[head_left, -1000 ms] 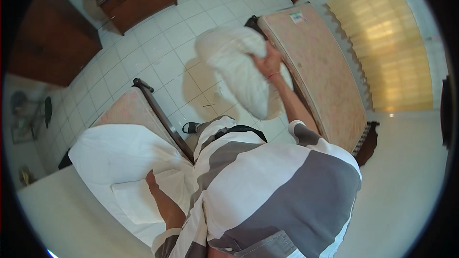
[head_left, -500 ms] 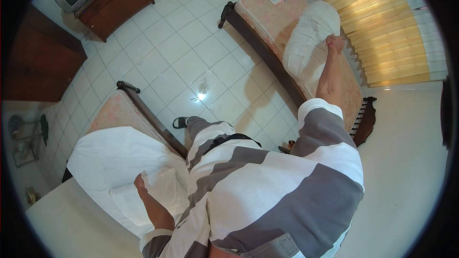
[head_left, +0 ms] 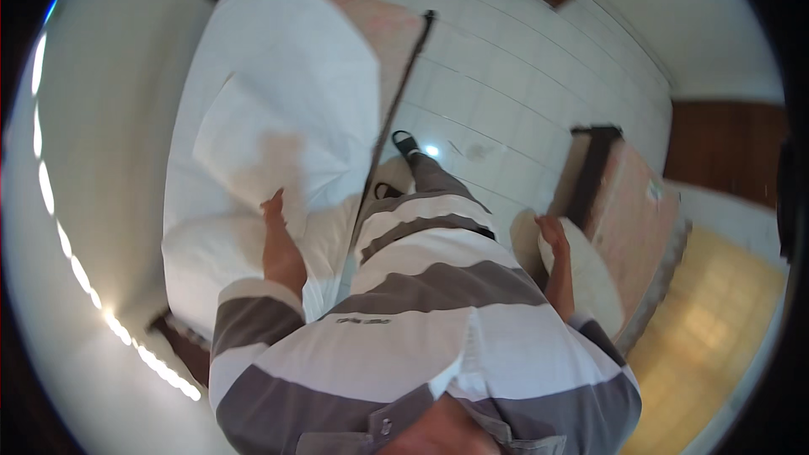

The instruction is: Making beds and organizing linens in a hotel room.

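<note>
My left hand (head_left: 275, 206) grips the lower edge of a flat white cloth (head_left: 253, 139), perhaps a pillowcase, which lies blurred over the white-sheeted bed (head_left: 286, 50) on my left. My right hand (head_left: 552, 232) holds one end of a white pillow (head_left: 590, 282). The pillow rests against the near edge of a second bed with a bare pink mattress (head_left: 632, 202) on my right. My striped grey and white shirt fills the lower middle of the view and hides my elbows.
A dark wooden bed rail (head_left: 396, 109) runs between the left bed and the white tiled floor (head_left: 506, 93). My dark shoe (head_left: 406, 143) is on the tiles. Brown wooden furniture (head_left: 725, 147) stands at the right, with a yellow curtain (head_left: 716, 329) below it.
The view has swung round strongly. My right hand has brought the pillow down from high over the pink mattress to its near edge. My left hand stays at the white cloth on the other bed.
</note>
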`<action>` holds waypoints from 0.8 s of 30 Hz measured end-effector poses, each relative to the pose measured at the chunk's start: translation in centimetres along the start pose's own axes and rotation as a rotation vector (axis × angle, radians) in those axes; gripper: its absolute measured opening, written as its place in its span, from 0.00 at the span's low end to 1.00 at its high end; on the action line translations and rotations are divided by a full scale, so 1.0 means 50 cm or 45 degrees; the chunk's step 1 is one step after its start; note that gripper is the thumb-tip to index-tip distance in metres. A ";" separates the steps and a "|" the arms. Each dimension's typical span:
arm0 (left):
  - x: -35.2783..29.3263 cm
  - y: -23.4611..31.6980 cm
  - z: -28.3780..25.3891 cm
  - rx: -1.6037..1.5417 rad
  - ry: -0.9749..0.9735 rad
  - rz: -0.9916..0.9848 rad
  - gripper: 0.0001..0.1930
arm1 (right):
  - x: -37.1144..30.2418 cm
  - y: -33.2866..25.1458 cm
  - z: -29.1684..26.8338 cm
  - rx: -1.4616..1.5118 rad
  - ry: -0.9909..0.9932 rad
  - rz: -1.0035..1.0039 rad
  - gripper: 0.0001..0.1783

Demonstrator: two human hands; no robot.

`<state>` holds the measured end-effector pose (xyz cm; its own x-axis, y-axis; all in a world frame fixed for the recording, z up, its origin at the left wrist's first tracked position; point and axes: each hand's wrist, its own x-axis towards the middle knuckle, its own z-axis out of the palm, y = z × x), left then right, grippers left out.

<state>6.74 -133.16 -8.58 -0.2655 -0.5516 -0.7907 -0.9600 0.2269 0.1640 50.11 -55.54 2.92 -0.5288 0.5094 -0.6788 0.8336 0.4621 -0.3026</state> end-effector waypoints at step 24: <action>0.008 -0.297 -0.078 -1.955 0.454 -0.581 0.63 | -0.099 -0.237 -0.301 0.196 -0.033 0.161 0.17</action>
<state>20.53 -139.88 -9.05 0.2505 -0.5412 -0.8027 -0.0858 -0.8383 0.5384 40.45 -52.60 19.90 -0.4155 0.5367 -0.7344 0.9088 0.2783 -0.3108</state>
